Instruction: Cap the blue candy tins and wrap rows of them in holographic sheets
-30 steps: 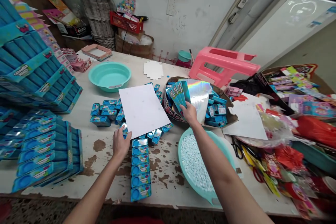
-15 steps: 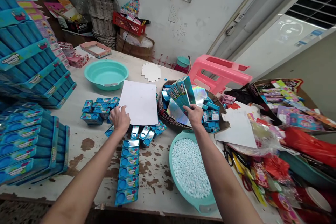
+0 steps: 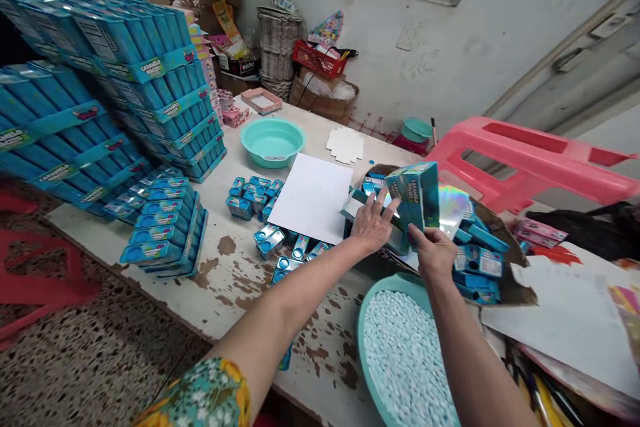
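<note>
1. The right grip [image 3: 437, 252] pinches upright blue cartons [image 3: 420, 197] near their lower end. Held that low, they might swing or slide out of line if the pressure eased.
2. Just left of it, the left grip [image 3: 373, 225] has its fingers fanned across another carton [image 3: 353, 203]; whether it pinches that one cannot be told. Hard fingertips could dent what looks like thin card.
3. Below both grips sits an open box [image 3: 513, 270] crowded with blue packs [image 3: 477, 260] — a carton let go here would probably land among them and be awkward to pick out.
4. On the person's side of the right grip, a basin [image 3: 361, 330] holds pale pellets [image 3: 400, 353]. The right forearm reaches across it, so a lowered elbow could tip the rim and scatter them.
5. Left of the left grip, a white sheet [image 3: 315, 197] covers part of a group of small packs [image 3: 270, 240]; a sideways sweep could drag it and topple them.
6. Well left of both grips, tall stacks [image 3: 165, 87] might shift if the worktop [image 3: 240, 297] were jolted.
</note>
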The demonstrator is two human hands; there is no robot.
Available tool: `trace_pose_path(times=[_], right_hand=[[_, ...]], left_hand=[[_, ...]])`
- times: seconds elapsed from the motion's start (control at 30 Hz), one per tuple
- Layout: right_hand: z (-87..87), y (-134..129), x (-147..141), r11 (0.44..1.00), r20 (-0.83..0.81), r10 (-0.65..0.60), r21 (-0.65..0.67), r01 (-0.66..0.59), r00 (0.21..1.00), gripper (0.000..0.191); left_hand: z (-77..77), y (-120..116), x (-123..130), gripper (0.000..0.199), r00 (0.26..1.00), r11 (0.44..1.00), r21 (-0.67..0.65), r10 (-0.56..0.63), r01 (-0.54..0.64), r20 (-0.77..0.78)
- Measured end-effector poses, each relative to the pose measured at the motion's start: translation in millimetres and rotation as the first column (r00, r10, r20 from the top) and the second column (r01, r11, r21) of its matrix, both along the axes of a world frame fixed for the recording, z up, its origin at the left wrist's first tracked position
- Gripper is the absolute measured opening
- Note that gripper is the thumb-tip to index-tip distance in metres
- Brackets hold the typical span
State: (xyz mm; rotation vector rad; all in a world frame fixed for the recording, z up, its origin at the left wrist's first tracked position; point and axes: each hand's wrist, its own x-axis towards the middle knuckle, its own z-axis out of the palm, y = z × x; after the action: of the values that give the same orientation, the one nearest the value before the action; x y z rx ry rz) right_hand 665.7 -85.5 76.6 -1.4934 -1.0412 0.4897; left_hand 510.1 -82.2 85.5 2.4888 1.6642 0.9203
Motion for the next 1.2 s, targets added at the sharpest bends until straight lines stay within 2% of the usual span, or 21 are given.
trace_pose_path(times=[0.1, 0.2, 0.3, 0.37, 0.4, 0.47, 0.5, 0.57, 0.63, 0.67, 0.7, 0.77, 0.83, 0.9, 0.97, 1.0, 1.03, 1.07, 1.13, 1.17, 1.2], right_hand=[[-3.5, -2, -5, 0.998, -0.026, 0.057, -0.04, -0.058, 0.998, 0.038], [1.3, -3, -12, 0.999, -0.112, 0.014, 0.034, -0.01, 0.994, 0.038], [23.4, 0, -14, 0.991, -0.092, -0.024, 0.126, 0.036, 0.995, 0.035], [48.4, -7, -9, 0.969, 0.001, -0.136, 0.207, 0.133, 0.991, 0.03], [62.3, -16, -6, 0.946, 0.063, -0.217, 0.261, 0.193, 0.974, 0.027], [87.3, -48, -2, 0.894, 0.212, -0.35, 0.366, 0.258, 0.912, 0.022], [96.2, -70, -3, 0.893, 0.301, -0.36, 0.385, 0.233, 0.883, 0.02], [102.8, -122, -15, 0.921, 0.498, -0.329, 0.358, 0.155, 0.802, 0.017], [93.3, -174, -45, 0.983, 0.643, -0.018, 0.151, -0.104, 0.766, 0.013], [83.1, -196, -65, 0.964, 0.653, 0.161, 0.055, -0.259, 0.74, 0.012], [70.4, -214, -89, 0.92, 0.628, 0.335, -0.056, -0.389, 0.702, 0.01], [41.2, -238, -140, 0.837, 0.547, 0.539, -0.264, -0.479, 0.64, 0.012], [14.4, -249, -186, 0.796, 0.542, 0.604, -0.447, -0.409, 0.584, 0.015], [-3.1, -253, -218, 0.696, 0.503, 0.705, -0.628, -0.349, 0.5, 0.013], [-9.0, -253, -234, 0.592, 0.425, 0.784, -0.731, -0.339, 0.453, 0.013], [-8.5, -252, -235, 0.571, 0.398, 0.798, -0.741, -0.354, 0.452, 0.019], [-6.9, -251, -234, 0.582, 0.398, 0.79, -0.725, -0.367, 0.466, 0.027], [-5.2, -249, -229, 0.622, 0.427, 0.76, -0.695, -0.359, 0.491, 0.035], [-4.7, -242, -216, 0.717, 0.52, 0.664, -0.646, -0.261, 0.538, 0.045], [-6.9, -239, -210, 0.73, 0.548, 0.633, -0.658, -0.186, 0.547, 0.046], [-10.8, -236, -204, 0.706, 0.546, 0.631, -0.699, -0.117, 0.551, 0.043]], left_hand=[[1.9, -4, 0, 0.065, 1.0, 0.995, 0.093, 0.023, -0.022, -0.016], [-2.8, 3, 3, 0.051, 0.997, 0.999, 0.008, 0.034, -0.034, -0.066], [-5.1, 12, 6, 0.042, 0.997, 0.999, -0.026, 0.022, -0.024, -0.077], [-0.8, 12, -5, 0.041, 0.999, 0.999, 0.033, 0.008, -0.007, -0.033], [1.8, 8, -18, 0.041, 1.0, 0.998, 0.062, 0.011, -0.011, 0.003], [2.8, -8, -61, 0.042, 0.995, 0.995, 0.076, 0.05, -0.056, 0.081], [-0.3, -20, -90, 0.041, 0.989, 0.993, 0.045, 0.1, -0.105, 0.107], [-15.4, -46, -154, 0.042, 0.959, 0.961, -0.11, 0.264, -0.252, 0.108], [-38.5, -69, -210, 0.05, 0.913, 0.854, -0.354, 0.407, -0.381, 0.001], [-50.8, -77, -230, 0.054, 0.923, 0.804, -0.47, 0.38, -0.364, -0.063], [-62.3, -83, -243, 0.057, 0.931, 0.768, -0.539, 0.353, -0.346, -0.094], [-80.3, -87, -251, 0.062, 0.951, 0.735, -0.608, 0.281, -0.3, -0.13], [-89.4, -83, -243, 0.067, 0.952, 0.738, -0.602, 0.254, -0.306, -0.172], [-91.2, -78, -232, 0.073, 0.935, 0.736, -0.577, 0.256, -0.353, -0.245], [-88.5, -76, -226, 0.075, 0.914, 0.728, -0.557, 0.274, -0.4, -0.297], [-86.0, -77, -227, 0.074, 0.909, 0.722, -0.555, 0.284, -0.412, -0.304], [-82.7, -79, -231, 0.073, 0.906, 0.714, -0.561, 0.296, -0.42, -0.302], [-78.4, -82, -236, 0.072, 0.904, 0.705, -0.566, 0.313, -0.428, -0.293], [-65.5, -93, -252, 0.073, 0.897, 0.698, -0.563, 0.354, -0.442, -0.265], [-56.4, -101, -261, 0.074, 0.894, 0.703, -0.553, 0.375, -0.447, -0.245], [-45.1, -109, -270, 0.075, 0.891, 0.715, -0.535, 0.398, -0.45, -0.217]])
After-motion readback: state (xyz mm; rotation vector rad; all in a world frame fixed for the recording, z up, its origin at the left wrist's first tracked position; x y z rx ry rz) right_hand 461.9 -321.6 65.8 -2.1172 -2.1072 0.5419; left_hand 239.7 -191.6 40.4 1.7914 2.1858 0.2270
